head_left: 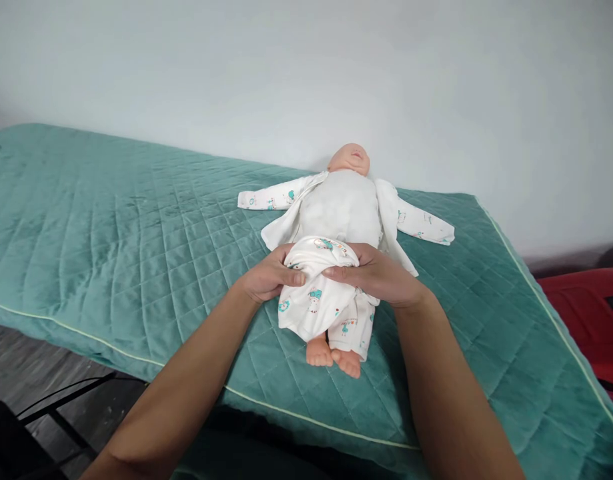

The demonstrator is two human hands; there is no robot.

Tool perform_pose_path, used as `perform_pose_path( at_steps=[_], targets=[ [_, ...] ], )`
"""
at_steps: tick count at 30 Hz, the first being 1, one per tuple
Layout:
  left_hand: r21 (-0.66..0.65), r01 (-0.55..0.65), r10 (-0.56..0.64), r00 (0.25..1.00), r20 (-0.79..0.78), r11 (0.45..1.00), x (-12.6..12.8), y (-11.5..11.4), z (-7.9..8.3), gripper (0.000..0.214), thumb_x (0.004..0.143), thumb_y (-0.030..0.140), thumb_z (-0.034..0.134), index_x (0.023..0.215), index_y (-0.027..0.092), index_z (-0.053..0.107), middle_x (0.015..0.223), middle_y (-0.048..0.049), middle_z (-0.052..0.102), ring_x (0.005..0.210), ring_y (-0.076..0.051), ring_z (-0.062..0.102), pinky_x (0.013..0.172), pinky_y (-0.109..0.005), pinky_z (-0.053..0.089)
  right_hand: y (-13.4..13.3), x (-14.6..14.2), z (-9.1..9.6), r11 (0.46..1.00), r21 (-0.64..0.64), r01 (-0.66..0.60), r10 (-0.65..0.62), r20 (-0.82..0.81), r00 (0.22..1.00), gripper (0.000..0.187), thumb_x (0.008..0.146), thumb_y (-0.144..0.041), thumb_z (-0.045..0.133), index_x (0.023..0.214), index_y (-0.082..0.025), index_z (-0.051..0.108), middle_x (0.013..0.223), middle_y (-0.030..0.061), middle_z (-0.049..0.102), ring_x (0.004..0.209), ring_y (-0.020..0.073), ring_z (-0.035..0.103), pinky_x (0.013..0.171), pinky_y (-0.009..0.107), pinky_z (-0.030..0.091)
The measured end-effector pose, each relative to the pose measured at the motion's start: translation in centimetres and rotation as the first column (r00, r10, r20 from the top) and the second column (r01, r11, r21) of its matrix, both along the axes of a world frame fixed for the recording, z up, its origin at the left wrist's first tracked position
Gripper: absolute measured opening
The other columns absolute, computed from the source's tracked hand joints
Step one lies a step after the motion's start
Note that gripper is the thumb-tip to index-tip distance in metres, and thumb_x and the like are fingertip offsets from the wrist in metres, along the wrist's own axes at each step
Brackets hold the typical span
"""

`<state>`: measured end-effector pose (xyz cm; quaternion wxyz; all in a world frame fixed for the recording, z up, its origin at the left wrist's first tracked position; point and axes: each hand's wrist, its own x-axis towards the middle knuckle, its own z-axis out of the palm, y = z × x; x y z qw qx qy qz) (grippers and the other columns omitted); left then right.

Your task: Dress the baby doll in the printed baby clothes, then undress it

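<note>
A baby doll lies on its back, its head toward the wall and its bare feet toward me. Its white printed jacket is spread apart at the front, both sleeves stretched out sideways. My left hand grips the left side of the doll's white printed pants, thumb on top of the cloth. On the other side my right hand is closed on the same pants near the waist, its thumb pointing inward. The fabric bunches between my thumbs. The fingers under the cloth are hidden.
A green quilted cover lies over the bed beneath the doll. Behind it rises a pale wall. A red chair stands at the right. Black metal legs show at the lower left above a grey floor.
</note>
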<state>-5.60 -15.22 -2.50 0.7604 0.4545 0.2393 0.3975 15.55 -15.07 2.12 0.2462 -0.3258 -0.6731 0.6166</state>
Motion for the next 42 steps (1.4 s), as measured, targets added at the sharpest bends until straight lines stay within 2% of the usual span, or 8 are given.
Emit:
perform_pose_path(
  at_steps=[8, 14, 17, 21, 26, 32, 36, 42],
  targets=[
    [-0.028, -0.040, 0.040, 0.999, -0.003, 0.999, 0.0, -0.4, 0.0, 0.062, 0.047, 0.039, 0.095, 0.099, 0.009, 0.076, 0.088, -0.0141, 0.078, 0.076, -0.027, 0.073, 0.067, -0.032, 0.057, 0.1, -0.3, 0.4, 0.999, 0.051, 0.018, -0.021, 0.053, 0.998, 0.041, 0.087, -0.043, 0.072, 0.119, -0.019, 0.072, 0.106, 0.0040, 0.075, 0.095, 0.0194, 0.069, 0.083, 0.031, 0.053],
    [-0.169, -0.152, 0.163, 0.985, 0.052, 0.974, 0.6, -3.7, 0.9, 0.053, 0.053, 0.034, 0.091, 0.097, 0.009, 0.076, 0.081, -0.0122, 0.077, 0.063, -0.021, 0.068, 0.057, -0.028, 0.052, 0.1, -0.5, 0.7, 0.994, 0.108, 0.008, -0.027, 0.173, 0.985, 0.036, 0.079, -0.043, 0.077, 0.105, -0.018, 0.075, 0.092, 0.0012, 0.072, 0.082, 0.0163, 0.064, 0.075, 0.028, 0.049],
    [-0.260, -0.259, 0.281, 0.958, 0.051, 0.930, 1.5, -6.6, 1.6, 0.047, 0.059, 0.033, 0.087, 0.098, 0.009, 0.075, 0.078, -0.0103, 0.075, 0.060, -0.019, 0.066, 0.056, -0.027, 0.051, 0.0, -0.4, 0.8, 0.989, 0.145, -0.026, -0.012, 0.253, 0.967, 0.032, 0.076, -0.045, 0.078, 0.090, -0.017, 0.072, 0.084, -0.0003, 0.068, 0.077, 0.0145, 0.059, 0.069, 0.026, 0.045],
    [-0.376, -0.426, 0.455, 0.891, -0.014, 0.823, 3.1, -10.7, 2.6, 0.039, 0.068, 0.032, 0.083, 0.100, 0.010, 0.075, 0.077, -0.0076, 0.073, 0.061, -0.017, 0.065, 0.057, -0.026, 0.049, 0.0, -0.4, 0.8, 0.978, 0.174, -0.111, 0.043, 0.352, 0.935, 0.033, 0.073, -0.047, 0.079, 0.075, -0.017, 0.065, 0.073, -0.0032, 0.058, 0.070, 0.0119, 0.052, 0.061, 0.023, 0.038],
    [-0.433, -0.486, 0.489, 0.865, -0.112, 0.759, 4.5, -14.0, 3.8, 0.039, 0.075, 0.034, 0.080, 0.106, 0.011, 0.074, 0.080, -0.0078, 0.074, 0.065, -0.018, 0.066, 0.057, -0.024, 0.045, -0.1, -0.5, 0.3, 0.958, 0.158, -0.237, 0.164, 0.374, 0.913, 0.032, 0.071, -0.044, 0.080, 0.072, -0.016, 0.065, 0.072, -0.0032, 0.061, 0.071, 0.0125, 0.054, 0.060, 0.023, 0.036],
    [-0.425, -0.562, 0.545, 0.820, -0.174, 0.709, 5.6, -15.8, 5.3, 0.046, 0.077, 0.035, 0.080, 0.116, 0.012, 0.074, 0.091, -0.0098, 0.077, 0.089, -0.026, 0.072, 0.072, -0.029, 0.051, -0.2, -0.4, 0.3, 0.927, 0.212, -0.309, 0.183, 0.464, 0.867, 0.027, 0.072, -0.041, 0.077, 0.070, -0.016, 0.067, 0.069, -0.0022, 0.064, 0.070, 0.0135, 0.057, 0.059, 0.024, 0.036],
    [-0.524, -0.523, 0.560, 0.822, -0.101, 0.672, 6.1, -17.0, 4.5, 0.048, 0.072, 0.035, 0.083, 0.115, 0.015, 0.076, 0.097, -0.0112, 0.079, 0.097, -0.032, 0.073, 0.085, -0.039, 0.056, -0.4, -0.3, 0.8, 0.908, 0.231, -0.350, 0.188, 0.521, 0.833, 0.015, 0.072, -0.030, 0.074, 0.075, -0.015, 0.072, 0.071, -0.0010, 0.067, 0.070, 0.0139, 0.059, 0.060, 0.024, 0.038],
    [-0.594, -0.490, 0.584, 0.810, -0.041, 0.638, 7.0, -19.0, 0.7, 0.064, 0.066, 0.030, 0.087, 0.128, 0.023, 0.072, 0.113, -0.0120, 0.078, 0.113, -0.036, 0.070, 0.105, -0.046, 0.052, -0.6, -0.6, 1.2, 0.902, 0.219, -0.371, 0.195, 0.560, 0.805, 0.006, 0.067, -0.016, 0.070, 0.073, -0.017, 0.073, 0.073, -0.0020, 0.070, 0.068, 0.0127, 0.060, 0.059, 0.023, 0.036]
  ],
)
